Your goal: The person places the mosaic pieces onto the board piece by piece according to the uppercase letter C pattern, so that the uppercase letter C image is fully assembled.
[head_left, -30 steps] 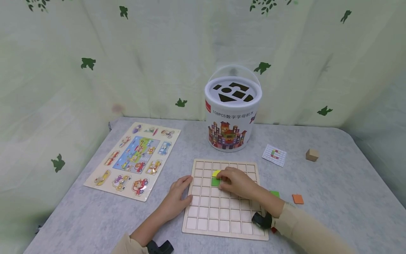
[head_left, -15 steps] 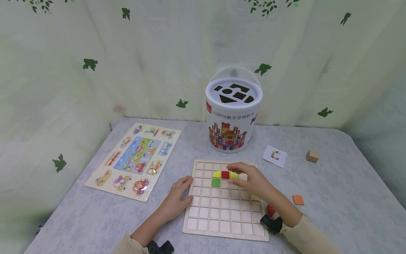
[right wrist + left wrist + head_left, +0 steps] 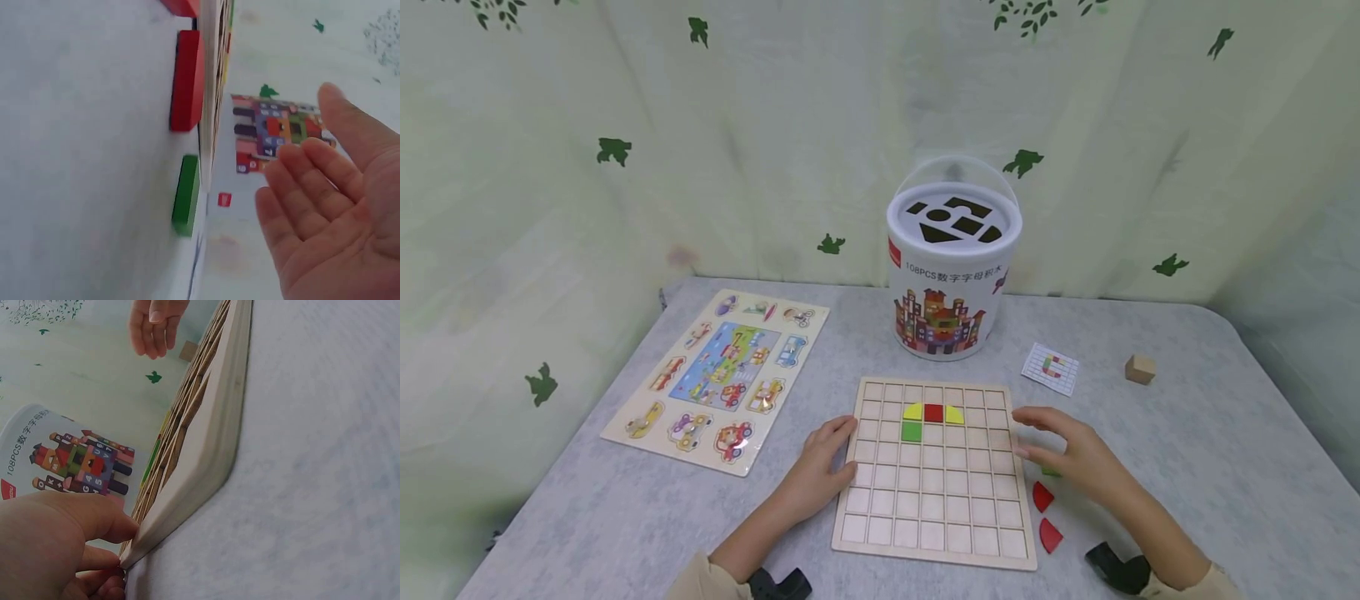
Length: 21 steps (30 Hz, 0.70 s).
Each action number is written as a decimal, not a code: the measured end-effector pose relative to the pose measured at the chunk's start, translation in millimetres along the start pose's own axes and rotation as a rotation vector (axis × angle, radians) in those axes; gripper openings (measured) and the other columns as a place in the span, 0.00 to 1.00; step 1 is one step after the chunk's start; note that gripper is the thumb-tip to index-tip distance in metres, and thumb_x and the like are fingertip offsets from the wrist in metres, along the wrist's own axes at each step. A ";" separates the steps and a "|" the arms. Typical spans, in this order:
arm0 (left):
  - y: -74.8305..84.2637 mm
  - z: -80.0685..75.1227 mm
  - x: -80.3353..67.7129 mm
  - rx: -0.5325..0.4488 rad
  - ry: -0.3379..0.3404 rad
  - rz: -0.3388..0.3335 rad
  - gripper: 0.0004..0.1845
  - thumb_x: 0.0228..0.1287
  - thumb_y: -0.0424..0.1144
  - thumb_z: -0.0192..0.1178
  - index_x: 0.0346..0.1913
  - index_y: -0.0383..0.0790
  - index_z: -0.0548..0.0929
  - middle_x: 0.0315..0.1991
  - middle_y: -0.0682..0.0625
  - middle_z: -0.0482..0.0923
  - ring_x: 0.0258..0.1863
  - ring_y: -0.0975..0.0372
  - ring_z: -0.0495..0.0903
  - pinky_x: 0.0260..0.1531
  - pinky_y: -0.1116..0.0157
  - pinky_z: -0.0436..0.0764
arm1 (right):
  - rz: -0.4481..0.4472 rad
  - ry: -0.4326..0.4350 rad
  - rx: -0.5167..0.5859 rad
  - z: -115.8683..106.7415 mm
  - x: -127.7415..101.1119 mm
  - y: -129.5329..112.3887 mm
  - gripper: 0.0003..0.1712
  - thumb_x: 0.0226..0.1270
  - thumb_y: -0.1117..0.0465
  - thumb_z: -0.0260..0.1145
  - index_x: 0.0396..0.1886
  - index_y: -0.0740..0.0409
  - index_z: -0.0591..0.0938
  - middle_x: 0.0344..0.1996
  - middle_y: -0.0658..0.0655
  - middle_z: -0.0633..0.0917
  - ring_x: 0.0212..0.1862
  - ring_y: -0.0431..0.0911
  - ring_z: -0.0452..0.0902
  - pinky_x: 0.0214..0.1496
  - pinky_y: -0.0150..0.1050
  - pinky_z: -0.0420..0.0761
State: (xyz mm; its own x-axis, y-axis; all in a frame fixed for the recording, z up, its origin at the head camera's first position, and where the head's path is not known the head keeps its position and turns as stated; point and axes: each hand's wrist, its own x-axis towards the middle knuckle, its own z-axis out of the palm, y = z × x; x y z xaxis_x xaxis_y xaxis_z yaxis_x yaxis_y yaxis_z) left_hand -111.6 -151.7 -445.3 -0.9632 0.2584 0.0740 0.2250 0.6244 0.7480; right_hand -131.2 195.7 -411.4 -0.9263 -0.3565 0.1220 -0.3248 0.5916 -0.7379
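Note:
A wooden grid board (image 3: 934, 500) lies flat on the grey table. Near its top sit a yellow quarter piece (image 3: 913, 411), a red square (image 3: 934, 412), a second yellow quarter piece (image 3: 954, 414) and, below the first, a green square (image 3: 912, 431). My left hand (image 3: 822, 463) rests with relaxed fingers (image 3: 94, 519) against the board's left edge (image 3: 206, 444). My right hand (image 3: 1063, 448) hovers open and empty just right of the board, palm (image 3: 331, 206) spread. Under it a green piece (image 3: 186, 194) lies beside the board. Two red curved pieces (image 3: 1042, 496) lie nearer me.
A white block bucket (image 3: 952, 258) stands behind the board. A vehicle peg puzzle (image 3: 718, 377) lies at the left. A small pattern card (image 3: 1049, 367) and a wooden cube (image 3: 1140, 368) sit at the back right. A leaf-print curtain surrounds the table.
My right hand has left the top of the board, uncovering the red square and second yellow piece, and has moved right off the board. The left hand has stayed put.

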 end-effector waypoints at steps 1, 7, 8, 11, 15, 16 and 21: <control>-0.1 0.0 -0.1 0.000 0.001 0.002 0.31 0.56 0.30 0.57 0.63 0.27 0.62 0.63 0.40 0.59 0.62 0.48 0.55 0.56 0.51 0.59 | 0.010 0.001 -0.008 -1.6 -2.3 3.0 0.28 0.53 0.59 0.68 0.54 0.60 0.74 0.50 0.56 0.77 0.52 0.53 0.71 0.50 0.53 0.70; -0.7 -0.1 -0.5 -0.001 0.002 0.007 0.31 0.56 0.30 0.56 0.63 0.27 0.62 0.63 0.40 0.59 0.62 0.48 0.55 0.56 0.50 0.59 | 0.080 -0.034 -0.025 -7.7 -12.3 18.1 0.27 0.51 0.60 0.69 0.53 0.61 0.75 0.48 0.56 0.78 0.49 0.53 0.73 0.49 0.49 0.72; -0.7 -0.1 -0.4 -0.002 0.002 0.007 0.31 0.56 0.30 0.56 0.63 0.27 0.62 0.63 0.40 0.59 0.62 0.48 0.54 0.56 0.50 0.59 | 0.100 -0.049 -0.023 -8.3 -13.5 20.0 0.27 0.51 0.60 0.69 0.52 0.61 0.75 0.48 0.56 0.78 0.48 0.52 0.73 0.48 0.48 0.72; -0.6 -0.2 -0.3 -0.007 -0.003 0.007 0.31 0.56 0.30 0.56 0.63 0.28 0.62 0.63 0.40 0.59 0.62 0.48 0.54 0.56 0.50 0.59 | 0.161 -0.097 -0.034 -10.0 -16.0 24.3 0.28 0.49 0.57 0.70 0.51 0.59 0.76 0.47 0.55 0.78 0.47 0.50 0.73 0.49 0.46 0.73; -0.4 -0.3 -0.3 -0.009 -0.006 0.008 0.31 0.57 0.30 0.56 0.63 0.28 0.61 0.63 0.40 0.58 0.62 0.49 0.54 0.56 0.51 0.59 | 0.178 -0.151 -0.049 -11.9 -17.3 29.4 0.27 0.47 0.57 0.72 0.50 0.57 0.77 0.47 0.54 0.77 0.46 0.48 0.72 0.49 0.47 0.73; -0.3 -0.4 -0.3 -0.007 -0.007 0.009 0.31 0.57 0.30 0.56 0.63 0.28 0.61 0.63 0.40 0.58 0.62 0.49 0.54 0.56 0.51 0.58 | 0.172 -0.157 -0.061 -12.3 -17.4 30.6 0.26 0.47 0.58 0.72 0.49 0.56 0.77 0.46 0.54 0.77 0.46 0.48 0.72 0.49 0.46 0.73; -0.1 -0.7 -0.3 0.001 -0.006 0.011 0.31 0.57 0.30 0.56 0.63 0.27 0.61 0.63 0.40 0.58 0.62 0.48 0.54 0.56 0.51 0.58 | 0.148 -0.157 -0.137 -13.6 -17.4 33.0 0.18 0.47 0.63 0.71 0.40 0.54 0.79 0.41 0.51 0.75 0.42 0.45 0.71 0.45 0.39 0.75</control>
State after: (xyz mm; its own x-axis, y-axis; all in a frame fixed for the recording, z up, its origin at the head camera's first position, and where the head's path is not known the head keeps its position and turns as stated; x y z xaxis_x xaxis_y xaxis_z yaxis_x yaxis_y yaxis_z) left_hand -111.4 -152.4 -444.9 -0.9597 0.2698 0.0782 0.2358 0.6226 0.7462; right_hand -128.4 231.3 -428.8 -0.9283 -0.3601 -0.0928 -0.2205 0.7341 -0.6422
